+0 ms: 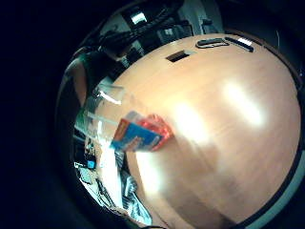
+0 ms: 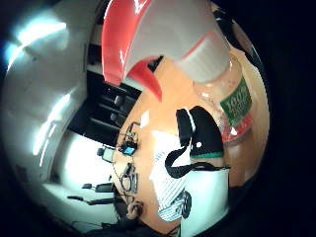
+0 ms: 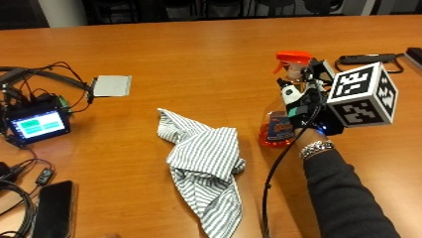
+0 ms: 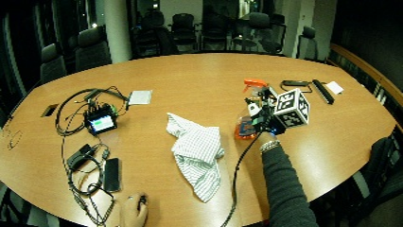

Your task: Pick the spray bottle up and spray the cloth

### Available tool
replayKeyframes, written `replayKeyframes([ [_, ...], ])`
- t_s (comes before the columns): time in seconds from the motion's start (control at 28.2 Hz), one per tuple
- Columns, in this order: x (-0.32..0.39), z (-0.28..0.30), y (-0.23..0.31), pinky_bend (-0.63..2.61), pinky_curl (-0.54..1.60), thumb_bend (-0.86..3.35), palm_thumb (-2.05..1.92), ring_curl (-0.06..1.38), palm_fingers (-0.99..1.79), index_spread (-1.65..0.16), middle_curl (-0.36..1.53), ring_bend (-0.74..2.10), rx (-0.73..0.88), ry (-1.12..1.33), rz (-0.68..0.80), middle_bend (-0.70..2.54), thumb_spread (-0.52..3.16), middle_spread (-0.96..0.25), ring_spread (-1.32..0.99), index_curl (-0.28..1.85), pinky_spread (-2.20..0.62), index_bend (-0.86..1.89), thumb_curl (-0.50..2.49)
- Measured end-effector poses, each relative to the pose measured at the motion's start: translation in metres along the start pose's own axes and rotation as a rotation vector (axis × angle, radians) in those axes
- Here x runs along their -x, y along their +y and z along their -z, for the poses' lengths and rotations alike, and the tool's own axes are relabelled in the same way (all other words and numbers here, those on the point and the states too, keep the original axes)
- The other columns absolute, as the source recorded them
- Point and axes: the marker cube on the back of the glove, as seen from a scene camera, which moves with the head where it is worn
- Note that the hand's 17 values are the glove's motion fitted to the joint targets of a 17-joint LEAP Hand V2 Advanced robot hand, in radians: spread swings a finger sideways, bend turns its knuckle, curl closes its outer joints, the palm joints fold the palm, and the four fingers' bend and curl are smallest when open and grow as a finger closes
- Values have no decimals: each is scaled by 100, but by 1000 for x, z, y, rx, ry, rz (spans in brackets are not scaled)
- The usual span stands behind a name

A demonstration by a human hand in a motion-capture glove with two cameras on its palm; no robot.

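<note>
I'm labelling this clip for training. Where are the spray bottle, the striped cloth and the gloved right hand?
spray bottle (image 3: 276, 130), outside view, on its orange lower body.
striped cloth (image 3: 206, 153), outside view, on the bunched middle.
right hand (image 3: 308, 115), outside view, on the glove gripping the bottle.

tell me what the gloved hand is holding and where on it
The gloved right hand holds the spray bottle, grip around its neck, just below the orange trigger head.

Overhead lighting: bright glare patches lay on the table (image 1: 238, 102), room beyond at twelve o'clock dim, palm views bowed and blurred toward edges.
</note>
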Motion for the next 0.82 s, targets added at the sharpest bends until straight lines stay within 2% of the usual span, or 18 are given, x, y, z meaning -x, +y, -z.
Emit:
replayKeyframes([
  [0.28,6,1,-5,20,29,5,82,33,86,-31,39,41,-121,-165,-38,34,112,-11,-8,28,19,19,36],
  [0.6,-7,-3,-8,15,29,3,93,37,101,-30,42,43,-143,-319,-141,35,93,-17,-13,35,9,20,45],
  [0.82,-19,0,-4,17,28,0,97,39,115,-29,44,44,-251,-333,-85,34,78,-20,-15,41,2,28,50],
])
